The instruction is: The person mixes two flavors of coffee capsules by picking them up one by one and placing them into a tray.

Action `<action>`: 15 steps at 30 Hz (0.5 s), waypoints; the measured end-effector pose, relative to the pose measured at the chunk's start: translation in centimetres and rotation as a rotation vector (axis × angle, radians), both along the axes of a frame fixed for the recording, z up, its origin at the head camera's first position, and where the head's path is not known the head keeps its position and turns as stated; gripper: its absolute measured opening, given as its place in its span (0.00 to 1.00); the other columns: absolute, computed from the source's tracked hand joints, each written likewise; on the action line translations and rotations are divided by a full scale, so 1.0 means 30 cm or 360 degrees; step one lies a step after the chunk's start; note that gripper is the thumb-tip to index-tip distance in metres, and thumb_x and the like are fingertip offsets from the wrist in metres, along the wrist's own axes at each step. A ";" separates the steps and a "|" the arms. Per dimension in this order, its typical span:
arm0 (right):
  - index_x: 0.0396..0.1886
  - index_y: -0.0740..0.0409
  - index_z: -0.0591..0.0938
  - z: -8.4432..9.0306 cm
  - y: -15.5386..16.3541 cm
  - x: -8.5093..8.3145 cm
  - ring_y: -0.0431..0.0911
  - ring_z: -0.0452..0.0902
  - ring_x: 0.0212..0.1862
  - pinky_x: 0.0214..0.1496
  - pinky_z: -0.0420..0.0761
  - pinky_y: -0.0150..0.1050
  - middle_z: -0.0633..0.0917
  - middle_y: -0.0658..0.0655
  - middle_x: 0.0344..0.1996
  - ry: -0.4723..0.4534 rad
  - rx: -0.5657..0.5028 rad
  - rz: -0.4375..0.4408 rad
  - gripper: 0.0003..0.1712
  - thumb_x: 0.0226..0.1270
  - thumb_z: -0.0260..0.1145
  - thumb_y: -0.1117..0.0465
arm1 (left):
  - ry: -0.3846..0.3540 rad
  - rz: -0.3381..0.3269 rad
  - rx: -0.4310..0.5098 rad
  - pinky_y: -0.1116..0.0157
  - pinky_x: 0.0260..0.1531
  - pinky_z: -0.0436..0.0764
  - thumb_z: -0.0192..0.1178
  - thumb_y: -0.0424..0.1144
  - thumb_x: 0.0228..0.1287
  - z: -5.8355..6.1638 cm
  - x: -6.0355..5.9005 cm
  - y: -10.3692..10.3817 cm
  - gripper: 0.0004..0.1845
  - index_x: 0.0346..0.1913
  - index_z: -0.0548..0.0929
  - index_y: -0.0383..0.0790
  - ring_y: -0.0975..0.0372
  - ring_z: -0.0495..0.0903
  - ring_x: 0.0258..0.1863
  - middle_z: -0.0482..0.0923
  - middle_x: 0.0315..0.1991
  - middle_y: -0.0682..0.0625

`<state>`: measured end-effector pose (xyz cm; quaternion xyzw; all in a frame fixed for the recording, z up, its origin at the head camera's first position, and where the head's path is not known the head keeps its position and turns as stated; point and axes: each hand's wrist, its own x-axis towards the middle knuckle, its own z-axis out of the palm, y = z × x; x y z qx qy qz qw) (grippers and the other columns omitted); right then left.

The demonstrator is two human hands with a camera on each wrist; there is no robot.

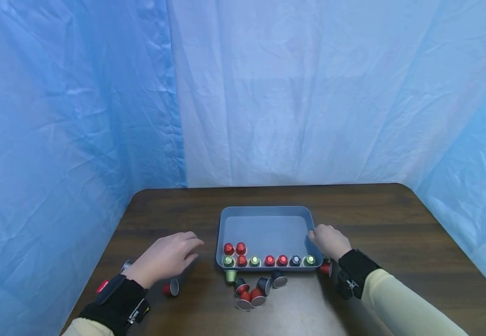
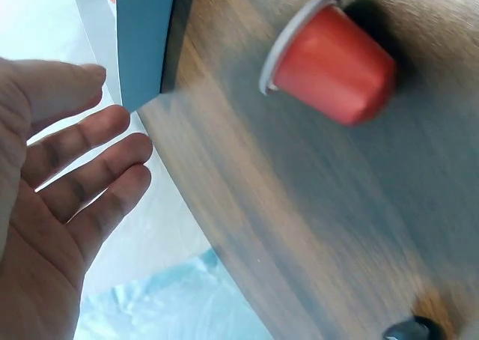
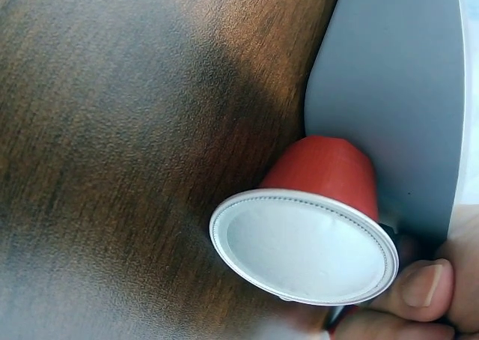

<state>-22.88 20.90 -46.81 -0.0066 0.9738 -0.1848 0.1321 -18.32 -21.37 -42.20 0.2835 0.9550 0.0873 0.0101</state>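
A shallow grey-blue tray lies on the table with several red, green and dark blue coffee capsules upside down along its front and left side. My left hand hovers left of the tray, fingers loosely bent and nothing in them. Below it lies a red capsule on its side. My right hand is at the tray's right edge with curled fingers close to the wall; I cannot tell what they hold. Beside them a red capsule with a silver lid leans near the tray wall.
In front of the tray are a light green capsule, dark capsules and red capsules, mostly tipped over. Another capsule is partly hidden behind the left wrist. Blue sheets hang behind the table.
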 end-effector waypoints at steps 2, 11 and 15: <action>0.34 0.63 0.84 -0.001 0.000 -0.002 0.48 0.74 0.24 0.27 0.72 0.41 0.75 0.55 0.20 -0.0006 -0.0002 -0.0003 0.20 0.79 0.55 0.54 | -0.0047 0.0031 -0.0010 0.58 0.45 0.85 0.73 0.40 0.62 0.002 0.007 -0.012 0.18 0.54 0.87 0.44 0.63 0.84 0.42 0.85 0.45 0.52; 0.31 0.61 0.83 -0.007 0.003 -0.005 0.48 0.73 0.24 0.26 0.70 0.40 0.74 0.55 0.19 -0.0003 -0.0003 0.0000 0.20 0.80 0.54 0.54 | -0.0316 0.0204 -0.0048 0.53 0.50 0.84 0.73 0.44 0.62 0.003 0.043 -0.065 0.19 0.55 0.87 0.45 0.62 0.84 0.44 0.85 0.47 0.52; 0.32 0.62 0.83 -0.007 0.002 -0.006 0.48 0.73 0.24 0.26 0.70 0.40 0.74 0.55 0.19 0.0004 0.0008 0.0001 0.20 0.80 0.55 0.54 | -0.0408 0.0213 -0.0087 0.52 0.49 0.84 0.74 0.48 0.60 -0.008 0.049 -0.091 0.21 0.54 0.86 0.45 0.62 0.83 0.43 0.84 0.47 0.53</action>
